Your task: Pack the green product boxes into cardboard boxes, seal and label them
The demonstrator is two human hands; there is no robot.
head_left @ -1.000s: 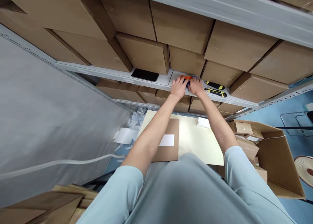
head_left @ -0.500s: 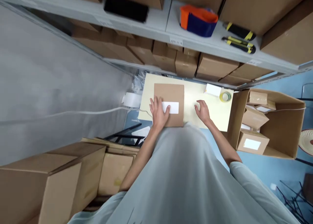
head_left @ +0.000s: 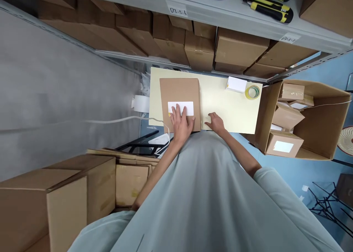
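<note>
A brown cardboard box with a white label on its top lies on the pale yellow tabletop. My left hand rests flat on the box, its spread fingers reaching over the label's lower edge. To the right of the box, my right hand hovers over or touches the tabletop, holding nothing, thumb and fingers apart. Toward the table's back right are a small white box and a roll of clear yellowish tape.
A large open carton at the right holds several small boxes. Overhead, a shelf carries cartons and utility knives. At the left are a white roll, a white cable, a grey wall and folded cartons.
My left hand has shifted on the box, its fingers now over the label's lower part. My right hand has moved left, closer to the box's side. The camera view has tilted down.
</note>
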